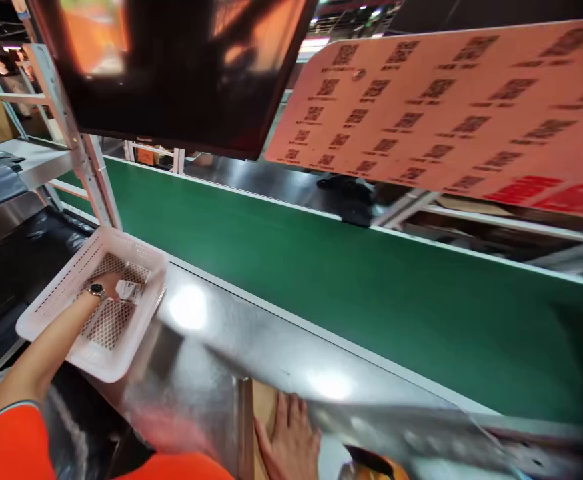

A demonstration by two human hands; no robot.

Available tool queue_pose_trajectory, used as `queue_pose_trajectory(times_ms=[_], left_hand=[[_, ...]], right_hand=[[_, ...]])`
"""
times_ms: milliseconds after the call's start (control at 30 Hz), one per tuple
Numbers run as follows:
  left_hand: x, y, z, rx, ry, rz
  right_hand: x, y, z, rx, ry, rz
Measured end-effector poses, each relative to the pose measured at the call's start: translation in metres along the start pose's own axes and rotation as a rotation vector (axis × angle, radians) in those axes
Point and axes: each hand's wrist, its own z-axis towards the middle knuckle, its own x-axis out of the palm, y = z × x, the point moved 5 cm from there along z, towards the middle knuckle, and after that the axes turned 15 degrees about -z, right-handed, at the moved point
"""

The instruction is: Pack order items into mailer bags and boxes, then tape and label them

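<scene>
My left hand [110, 284] reaches down into a white plastic basket [136, 248] at the left, with a watch on its wrist. Its fingers are blurred, so I cannot tell whether they grip anything. Right by them lies a small item with a white label [129, 291], over the basket's lattice bottom. At the bottom centre my right hand [292, 440] rests flat, fingers stretched out, on a brown cardboard piece [262, 407] on the metal table [206, 380].
A green conveyor belt [291, 260] runs beyond the metal table. Above it hang a dark monitor [171, 80] and a pink board with printed codes [421, 120]. A white frame post [89, 167] stands behind the basket. Something orange [389, 469] is at the bottom edge.
</scene>
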Motion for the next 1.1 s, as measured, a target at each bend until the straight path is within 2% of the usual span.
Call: queue_pose_trajectory(times_ms=[100, 200, 267, 333, 367, 433, 533, 600, 633, 700, 800, 933, 1100], left_hand=[[-0.001, -0.006, 0.003, -0.005, 0.173, 0.133], [-0.008, -0.027, -0.005, 0.049, 0.206, 0.218], [-0.005, -0.048, -0.023, 0.126, 0.157, 0.150], [0.017, -0.070, -0.058, 0.202, 0.147, -0.069], [0.036, -0.079, -0.082, 0.213, 0.179, -0.208], [0.088, -0.093, -0.138, 0.158, 0.290, -0.468], [0.182, -0.105, -0.229, 0.066, 0.498, -0.664], [0.235, -0.102, -0.281, 0.004, 0.574, -0.710], [0.255, -0.098, -0.302, -0.026, 0.601, -0.722], [0.285, -0.088, -0.337, -0.079, 0.654, -0.740], [0.306, -0.072, -0.375, -0.103, 0.742, -0.717], [0.317, -0.057, -0.416, -0.115, 0.853, -0.573], [0.316, -0.054, -0.458, -0.163, 0.753, -0.553]], right_hand=[[-0.007, 0.008, 0.000, 0.011, 0.018, -0.003], [-0.016, 0.016, 0.002, 0.020, 0.043, 0.017], [-0.024, 0.018, 0.006, 0.039, 0.040, 0.042], [-0.033, 0.020, 0.012, 0.063, 0.021, 0.090], [-0.038, 0.021, 0.015, 0.075, 0.005, 0.134], [-0.052, 0.021, 0.020, 0.096, -0.039, 0.295], [-0.074, 0.016, 0.012, 0.199, -0.141, 0.814], [-0.083, 0.013, -0.007, 0.279, -0.159, 1.133], [-0.085, 0.014, -0.021, 0.300, -0.135, 1.239], [-0.089, 0.019, -0.052, 0.279, -0.029, 1.375], [-0.093, 0.020, -0.100, 0.294, 0.092, 1.521], [-0.094, 0.000, -0.147, 0.417, 0.126, 1.554], [-0.096, -0.021, -0.192, 0.431, 0.268, 1.702]])
